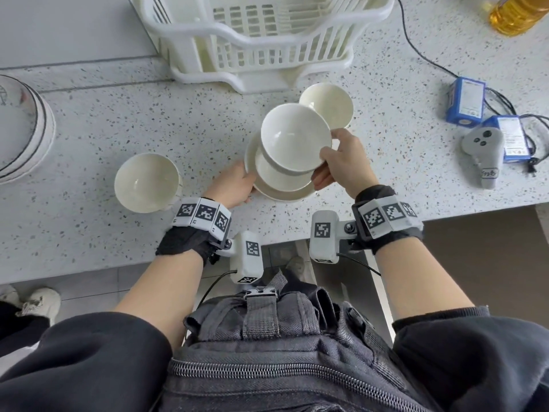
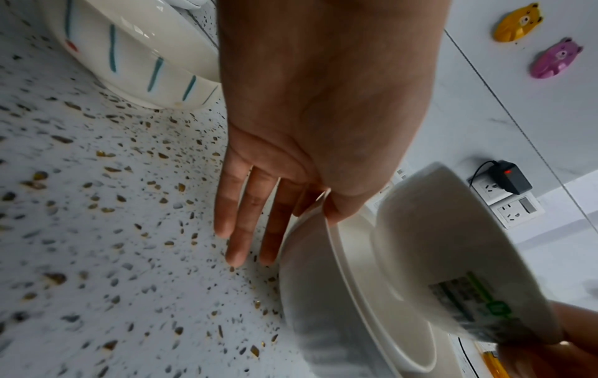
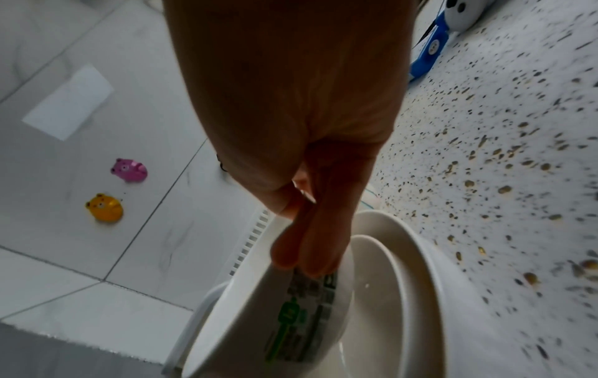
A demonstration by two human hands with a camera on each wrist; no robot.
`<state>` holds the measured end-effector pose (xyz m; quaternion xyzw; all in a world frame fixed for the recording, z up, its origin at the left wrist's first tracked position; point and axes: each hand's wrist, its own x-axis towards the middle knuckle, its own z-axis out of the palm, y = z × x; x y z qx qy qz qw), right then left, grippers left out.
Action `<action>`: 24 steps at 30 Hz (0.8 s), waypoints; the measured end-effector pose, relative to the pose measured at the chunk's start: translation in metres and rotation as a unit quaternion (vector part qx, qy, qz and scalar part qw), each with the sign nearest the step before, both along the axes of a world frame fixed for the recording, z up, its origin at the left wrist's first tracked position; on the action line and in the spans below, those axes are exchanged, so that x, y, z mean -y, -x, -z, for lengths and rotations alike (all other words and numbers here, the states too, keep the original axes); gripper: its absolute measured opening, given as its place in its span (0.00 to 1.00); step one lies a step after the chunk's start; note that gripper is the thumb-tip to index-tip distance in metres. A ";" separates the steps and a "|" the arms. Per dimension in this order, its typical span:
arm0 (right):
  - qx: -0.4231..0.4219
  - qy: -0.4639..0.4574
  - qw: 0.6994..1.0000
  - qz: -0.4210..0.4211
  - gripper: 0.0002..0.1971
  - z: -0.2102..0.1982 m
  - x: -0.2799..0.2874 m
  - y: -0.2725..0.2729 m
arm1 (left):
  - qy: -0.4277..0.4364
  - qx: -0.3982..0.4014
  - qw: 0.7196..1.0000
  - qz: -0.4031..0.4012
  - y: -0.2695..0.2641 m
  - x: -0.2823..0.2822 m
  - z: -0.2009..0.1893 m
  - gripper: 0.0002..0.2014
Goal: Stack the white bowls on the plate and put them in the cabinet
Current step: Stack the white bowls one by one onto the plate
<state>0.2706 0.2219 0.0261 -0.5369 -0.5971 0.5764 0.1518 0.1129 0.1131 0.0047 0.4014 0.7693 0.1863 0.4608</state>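
White bowl [image 1: 295,135] gripped at its 4 o'clock rim by right hand [image 1: 344,162], plate [image 1: 285,191] pinched at 9 o'clock by left hand [image 1: 234,185], speckled counter [image 1: 118,114] beneath, tiled wall [image 3: 80,230] behind.

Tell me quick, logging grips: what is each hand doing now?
Left hand: holding the plate by its rim.
Right hand: holding a bowl above the bowl on the plate.

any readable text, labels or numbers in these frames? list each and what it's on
No text can be read with certainty.
Green and white sticker on the bowl in the right hand: print too blurred.
Blue boxes on the counter: label print too small.
Grey remote: handwritten tag, illegible.
Wrist bands: square black-and-white code markers, no words.
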 end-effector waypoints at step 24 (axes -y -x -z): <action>0.087 -0.026 0.995 -0.033 0.34 0.025 0.012 0.006 | 0.017 -0.047 0.999 0.002 0.006 -0.002 0.022 0.16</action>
